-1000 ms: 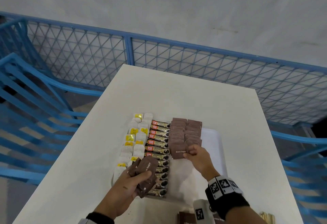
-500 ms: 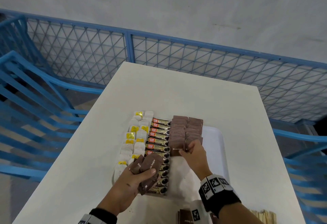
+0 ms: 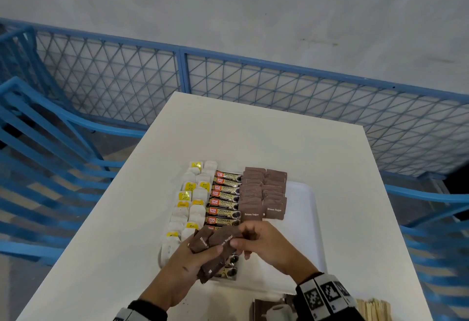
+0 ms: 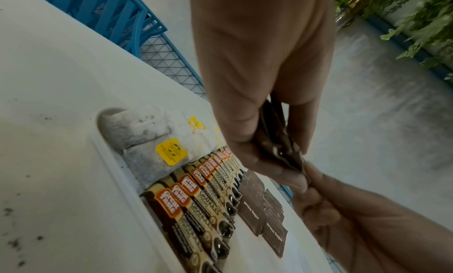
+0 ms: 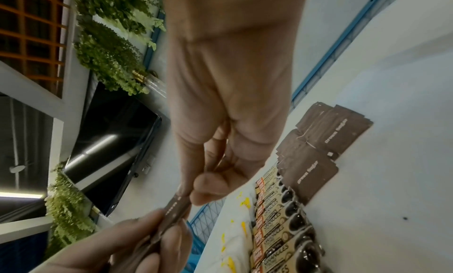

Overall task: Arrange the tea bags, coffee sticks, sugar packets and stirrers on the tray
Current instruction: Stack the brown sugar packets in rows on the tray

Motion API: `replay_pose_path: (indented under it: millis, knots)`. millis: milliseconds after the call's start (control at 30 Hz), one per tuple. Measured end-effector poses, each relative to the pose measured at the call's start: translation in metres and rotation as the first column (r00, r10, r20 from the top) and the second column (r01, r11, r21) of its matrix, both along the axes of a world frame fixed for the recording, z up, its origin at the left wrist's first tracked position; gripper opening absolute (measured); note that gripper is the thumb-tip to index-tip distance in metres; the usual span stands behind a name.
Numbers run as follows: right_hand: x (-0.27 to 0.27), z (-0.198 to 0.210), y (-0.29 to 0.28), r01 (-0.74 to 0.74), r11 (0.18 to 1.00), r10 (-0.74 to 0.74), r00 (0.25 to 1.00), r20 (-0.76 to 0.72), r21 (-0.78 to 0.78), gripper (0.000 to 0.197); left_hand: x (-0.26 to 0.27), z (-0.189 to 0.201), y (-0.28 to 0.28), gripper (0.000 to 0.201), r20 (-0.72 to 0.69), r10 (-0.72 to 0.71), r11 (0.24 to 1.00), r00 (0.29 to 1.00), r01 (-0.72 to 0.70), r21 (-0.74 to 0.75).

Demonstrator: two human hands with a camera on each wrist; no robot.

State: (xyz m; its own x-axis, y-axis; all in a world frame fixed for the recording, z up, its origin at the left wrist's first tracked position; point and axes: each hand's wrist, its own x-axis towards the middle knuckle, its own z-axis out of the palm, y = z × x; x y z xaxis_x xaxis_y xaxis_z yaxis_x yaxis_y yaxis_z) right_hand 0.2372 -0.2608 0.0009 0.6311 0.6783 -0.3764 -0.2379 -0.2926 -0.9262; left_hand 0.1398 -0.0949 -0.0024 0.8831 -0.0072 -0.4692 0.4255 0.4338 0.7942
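While the left hand (image 3: 189,262) grips a fanned bundle of brown paper sugar packets (image 3: 215,246) above the near end of the white plastic tray (image 3: 308,221), the right hand (image 3: 269,243) pinches the top packet of that bundle between thumb and fingertip to draw it off, and from where I stand that pinch looks like the weak spot. The packets are thin and slick against each other, so I'd guess two could come away together, or the loosened fan could slip and drop onto the row of orange-and-cream coffee sticks (image 3: 224,202) lying just beneath it. That would knock them askew, maybe nudge the white tea bags with yellow tags (image 3: 193,200) beside them. The two overlapped columns of sugar packets already laid on the tray (image 3: 264,194) sit tight against the coffee sticks; a careless placement could shove them out of line. The pale wooden stirrers (image 3: 371,308) wait off the tray, by the table's near edge.
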Motion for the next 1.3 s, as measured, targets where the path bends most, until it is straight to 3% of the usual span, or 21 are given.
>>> replay_pose_path:
  millis: [133,200,333,433,767,900,1067,1133,1233,1300]
  knots:
    - [0.001,-0.004,-0.013,0.085,0.996,-0.081,0.992,-0.096,0.035,0.008,-0.002,-0.002,-0.001,0.043,-0.039,0.018,1.0,0.999,-0.019,-0.025]
    - [0.005,-0.008,-0.023,0.214,0.976,-0.208,0.972,-0.11,0.041,0.009,-0.002,-0.005,0.001,0.037,-0.071,0.05,0.999,0.996,-0.051,-0.019]
    - [0.022,-0.029,-0.047,0.544,0.839,-0.544,0.836,-0.066,-0.024,0.011,-0.003,-0.005,0.002,0.032,-0.089,0.051,0.999,0.995,-0.052,-0.006]
    - [0.035,-0.044,-0.059,0.639,0.751,-0.635,0.768,0.084,-0.169,0.006,-0.003,-0.001,0.002,0.027,-0.077,0.055,0.998,0.995,-0.057,-0.014]
    - [0.058,-0.074,-0.054,0.677,0.654,-0.616,0.736,0.282,-0.337,0.01,0.0,0.005,-0.002,0.034,-0.076,0.075,0.997,0.994,-0.077,-0.032]
    - [0.056,-0.075,-0.049,0.694,0.632,-0.604,0.72,0.342,-0.345,0.017,0.001,0.005,-0.001,0.027,-0.077,0.093,0.996,0.993,-0.094,-0.01]
    - [0.055,-0.074,-0.047,0.709,0.623,-0.568,0.7,0.433,-0.33,0.042,0.003,0.003,-0.004,0.027,-0.075,0.111,0.994,0.991,-0.112,-0.004]
    - [0.052,-0.071,-0.043,0.724,0.621,-0.553,0.677,0.486,-0.301,0.047,0.004,0.002,-0.005,0.037,-0.064,0.111,0.994,0.992,-0.11,0.005]
    - [0.04,-0.052,-0.031,0.715,0.667,-0.555,0.665,0.5,-0.211,0.031,0.005,0.001,-0.005,0.046,-0.052,0.106,0.994,0.993,-0.105,0.031]
    - [0.03,-0.034,-0.021,0.612,0.767,-0.483,0.748,0.455,-0.191,0.013,0.004,0.0,-0.007,0.049,-0.043,0.09,0.995,0.995,-0.088,0.051]
